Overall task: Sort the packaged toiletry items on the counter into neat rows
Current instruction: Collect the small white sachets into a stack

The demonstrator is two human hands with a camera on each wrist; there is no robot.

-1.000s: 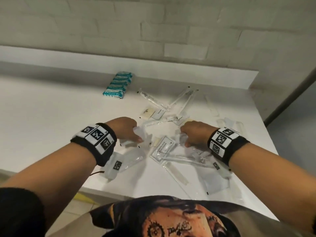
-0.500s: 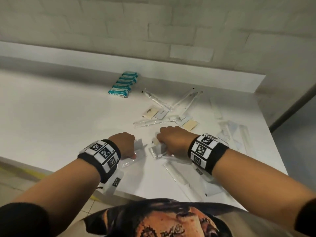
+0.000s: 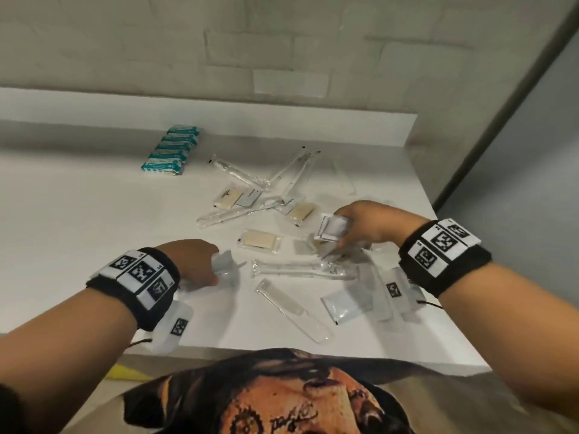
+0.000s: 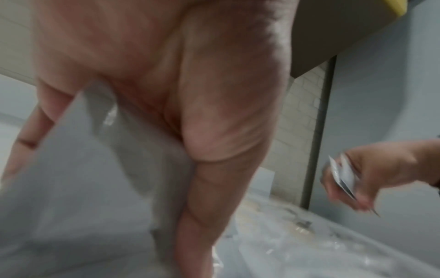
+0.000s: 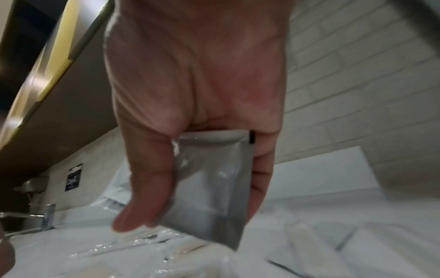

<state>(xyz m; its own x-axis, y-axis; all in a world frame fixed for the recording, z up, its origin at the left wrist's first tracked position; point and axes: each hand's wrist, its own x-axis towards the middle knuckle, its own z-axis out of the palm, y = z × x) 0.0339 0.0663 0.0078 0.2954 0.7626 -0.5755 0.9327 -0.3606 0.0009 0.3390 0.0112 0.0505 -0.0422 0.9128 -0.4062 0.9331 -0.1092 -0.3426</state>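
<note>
My right hand (image 3: 351, 225) is raised a little over the counter and pinches a small flat white sachet (image 3: 332, 228), seen close as a grey square packet (image 5: 212, 190) between thumb and fingers. My left hand (image 3: 200, 261) grips a clear plastic packet (image 3: 227, 264) low over the counter; it shows as a blurred pale sheet (image 4: 100, 169) under the palm. Loose packets lie between the hands: a cream soap bar (image 3: 259, 240), a long clear toothbrush packet (image 3: 300, 269) and a clear comb packet (image 3: 293, 308).
A neat row of teal packs (image 3: 172, 150) stands at the back left of the white counter (image 3: 78, 230). More clear tubes and cream soaps (image 3: 228, 197) lie crossed in the middle. Flat sachets (image 3: 341, 305) lie near the right front edge. A wall corner rises at right.
My right hand has lifted and moved right with a sachet in its fingers, uncovering the soap bar and toothbrush packet. My left hand stays near the front with its clear packet.
</note>
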